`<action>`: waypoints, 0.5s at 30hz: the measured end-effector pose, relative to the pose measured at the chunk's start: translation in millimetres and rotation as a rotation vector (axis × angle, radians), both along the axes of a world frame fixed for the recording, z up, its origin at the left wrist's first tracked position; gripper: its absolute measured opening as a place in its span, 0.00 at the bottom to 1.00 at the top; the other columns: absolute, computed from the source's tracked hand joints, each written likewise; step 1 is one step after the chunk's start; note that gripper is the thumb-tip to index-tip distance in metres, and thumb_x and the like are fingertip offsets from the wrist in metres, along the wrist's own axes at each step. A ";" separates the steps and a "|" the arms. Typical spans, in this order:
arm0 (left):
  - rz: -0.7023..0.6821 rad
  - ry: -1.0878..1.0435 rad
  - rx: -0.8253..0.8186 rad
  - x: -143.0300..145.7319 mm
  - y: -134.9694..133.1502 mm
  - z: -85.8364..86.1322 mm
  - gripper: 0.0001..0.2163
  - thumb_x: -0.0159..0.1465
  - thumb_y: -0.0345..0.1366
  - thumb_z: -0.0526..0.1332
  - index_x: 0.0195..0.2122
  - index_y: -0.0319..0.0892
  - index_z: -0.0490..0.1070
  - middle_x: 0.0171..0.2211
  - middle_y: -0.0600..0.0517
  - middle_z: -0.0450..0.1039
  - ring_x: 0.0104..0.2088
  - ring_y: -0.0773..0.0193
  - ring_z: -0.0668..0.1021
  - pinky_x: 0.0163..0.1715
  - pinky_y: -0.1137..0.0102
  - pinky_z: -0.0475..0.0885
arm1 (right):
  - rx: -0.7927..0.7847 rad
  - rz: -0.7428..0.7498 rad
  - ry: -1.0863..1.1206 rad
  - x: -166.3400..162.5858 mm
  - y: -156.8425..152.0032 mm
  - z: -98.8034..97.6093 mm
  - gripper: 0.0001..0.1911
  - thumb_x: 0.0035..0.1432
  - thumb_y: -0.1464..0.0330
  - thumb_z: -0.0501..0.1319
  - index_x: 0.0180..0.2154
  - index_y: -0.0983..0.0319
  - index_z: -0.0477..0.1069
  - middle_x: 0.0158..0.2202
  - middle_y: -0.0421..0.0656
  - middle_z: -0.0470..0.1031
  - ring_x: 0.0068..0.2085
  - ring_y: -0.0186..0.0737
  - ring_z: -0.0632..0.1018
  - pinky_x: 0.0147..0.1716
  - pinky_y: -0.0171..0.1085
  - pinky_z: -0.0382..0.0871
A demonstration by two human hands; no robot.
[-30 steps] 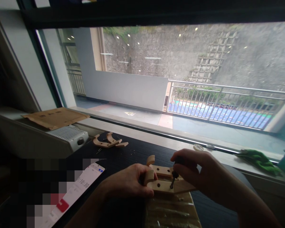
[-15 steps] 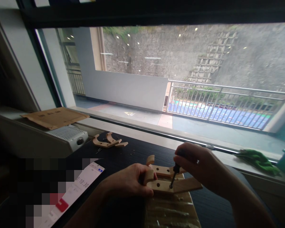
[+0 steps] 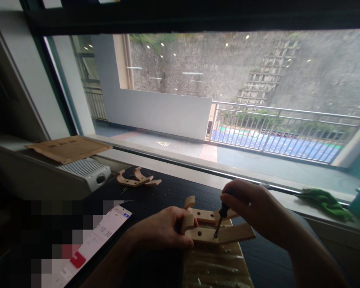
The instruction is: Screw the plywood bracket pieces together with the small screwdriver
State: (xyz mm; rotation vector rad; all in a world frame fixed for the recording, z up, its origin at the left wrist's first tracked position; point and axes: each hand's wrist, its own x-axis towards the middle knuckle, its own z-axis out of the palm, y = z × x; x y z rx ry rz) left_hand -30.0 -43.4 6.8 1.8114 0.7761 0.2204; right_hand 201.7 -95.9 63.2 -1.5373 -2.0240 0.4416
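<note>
My left hand is closed round the left end of a light wooden assembly of curved, drilled pieces on the dark table. My right hand grips a small dark-handled screwdriver, held nearly upright with its tip set in a hole of the front wooden piece. The assembly rests partly on a clear plastic bag of small parts at the near edge.
Two more curved wooden pieces lie at the back left by a white appliance with cardboard on it. A phone showing a timer lies at the left. A green cloth sits on the windowsill at the right.
My right hand has shifted a little and turned on the screwdriver, whose tip stays in the same hole. The wooden assembly's right end swung slightly outward. My left hand held still.
</note>
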 end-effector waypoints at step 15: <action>-0.018 -0.024 -0.022 0.0 1.3 -2.1 0.13 0.53 0.34 0.64 0.41 0.40 0.72 0.35 0.55 0.70 0.36 0.62 0.72 0.34 0.73 0.65 | 0.000 0.042 0.013 6.2 -6.7 4.2 0.12 0.60 0.59 0.55 0.37 0.59 0.72 0.31 0.41 0.77 0.32 0.37 0.75 0.32 0.35 0.68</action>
